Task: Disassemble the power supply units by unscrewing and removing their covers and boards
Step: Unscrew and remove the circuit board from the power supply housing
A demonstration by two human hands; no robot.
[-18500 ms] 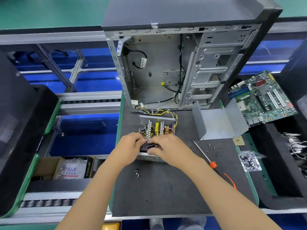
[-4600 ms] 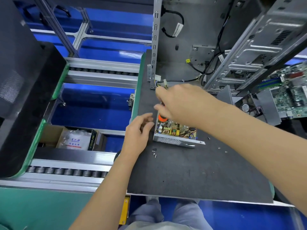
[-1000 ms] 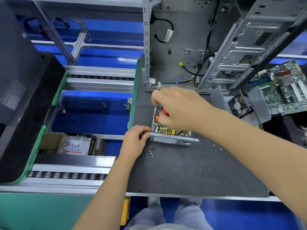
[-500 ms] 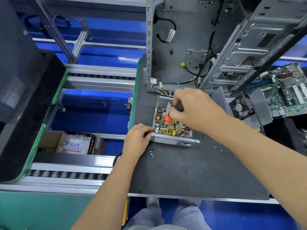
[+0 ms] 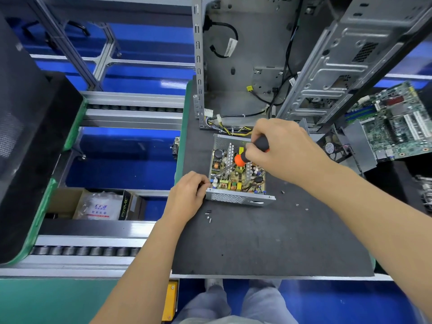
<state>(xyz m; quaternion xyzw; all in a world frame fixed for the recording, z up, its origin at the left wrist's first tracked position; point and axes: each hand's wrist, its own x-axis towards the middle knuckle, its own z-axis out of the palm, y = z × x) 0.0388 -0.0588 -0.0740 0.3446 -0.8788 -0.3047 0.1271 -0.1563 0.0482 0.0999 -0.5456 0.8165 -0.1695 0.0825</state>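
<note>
An open power supply unit (image 5: pixel 236 197) sits on the dark mat, its circuit board (image 5: pixel 236 177) with heat sinks and coils exposed. My right hand (image 5: pixel 280 150) grips a black and orange screwdriver (image 5: pixel 240 160); its shaft slants down-left to the board's near-left corner. My left hand (image 5: pixel 187 195) lies against the unit's left front corner with fingers curled at the casing edge. A yellow and black cable bundle (image 5: pixel 229 129) runs from the unit toward the computer case.
An open computer case (image 5: pixel 257 66) stands behind the unit. A removed metal cover (image 5: pixel 355 141), a fan (image 5: pixel 332 148) and a motherboard (image 5: pixel 392 127) lie at right. Loose screws (image 5: pixel 208 215) lie on the mat (image 5: pixel 268 242). Conveyor rollers (image 5: pixel 93 250) run at left.
My right hand has swung from over the unit's left side toward its back right, tilting the screwdriver so its tip points at the board's near-left corner. My left hand stays at the corner.
</note>
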